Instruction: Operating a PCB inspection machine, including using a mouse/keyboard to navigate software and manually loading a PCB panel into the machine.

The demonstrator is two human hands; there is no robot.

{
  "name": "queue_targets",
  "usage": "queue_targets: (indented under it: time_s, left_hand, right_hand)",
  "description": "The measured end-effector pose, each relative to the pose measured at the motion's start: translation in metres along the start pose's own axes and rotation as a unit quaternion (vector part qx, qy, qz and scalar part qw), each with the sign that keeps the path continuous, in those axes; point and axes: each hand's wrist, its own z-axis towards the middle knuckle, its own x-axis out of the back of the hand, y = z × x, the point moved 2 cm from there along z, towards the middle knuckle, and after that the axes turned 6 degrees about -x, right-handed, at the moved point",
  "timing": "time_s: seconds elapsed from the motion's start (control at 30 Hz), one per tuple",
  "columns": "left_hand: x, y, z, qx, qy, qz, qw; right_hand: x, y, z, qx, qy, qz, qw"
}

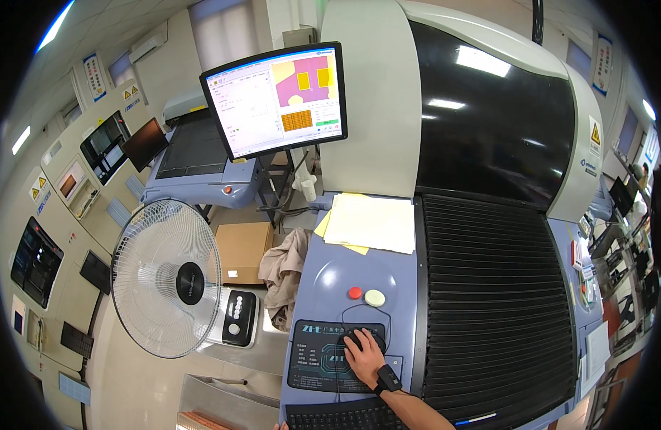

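Note:
My right hand (366,360) rests over a black computer mouse (356,336), fingers curved around it; the palm hides much of the mouse. Beneath lies a dark printed mouse pad (310,371) on the blue-grey machine ledge. A dark band with a small black device sits on my right wrist. At the bottom edge, only a sliver of my left hand (281,426) shows, beside the left end of a black keyboard (345,416); whether its fingers are apart cannot be seen. A lit monitor (244,107) above displays a program window with purple, yellow and orange graphics.
Red (355,292) and pale (375,297) round buttons sit beyond the pad, with yellow and white sheets (370,223) farther back. Black ribbed bellows (495,301) cover the machine bed at right. A fan (165,279), cardboard box (243,251) and beige cloth (284,261) stand left.

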Motion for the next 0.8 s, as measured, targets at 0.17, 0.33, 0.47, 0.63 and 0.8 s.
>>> queue_targets:
  time_s: [0.17, 0.33, 0.47, 0.63, 0.8]
  left_hand:
    - [-0.002, -0.004, -0.007, 0.001, -0.005, -0.001, 1.000]
    - [0.006, 0.004, 0.004, 0.043, -0.043, -0.033, 0.998]
    - [0.008, 0.002, 0.002, 0.059, -0.058, -0.040, 0.996]
    - [0.003, -0.003, -0.005, 0.051, -0.045, -0.040, 0.997]
    - [0.004, -0.003, -0.005, 0.049, -0.051, -0.043, 0.997]
  right_hand:
    - [-0.001, 0.001, -0.001, 0.000, 0.001, -0.002, 1.000]
    - [0.001, 0.001, 0.000, 0.002, 0.006, -0.006, 1.000]
    - [0.001, -0.001, 0.001, 0.000, 0.011, -0.009, 1.000]
    - [0.001, -0.001, 0.001, 0.001, 0.019, -0.004, 1.000]
    - [0.003, -0.002, 0.002, -0.002, 0.022, 0.001, 1.000]
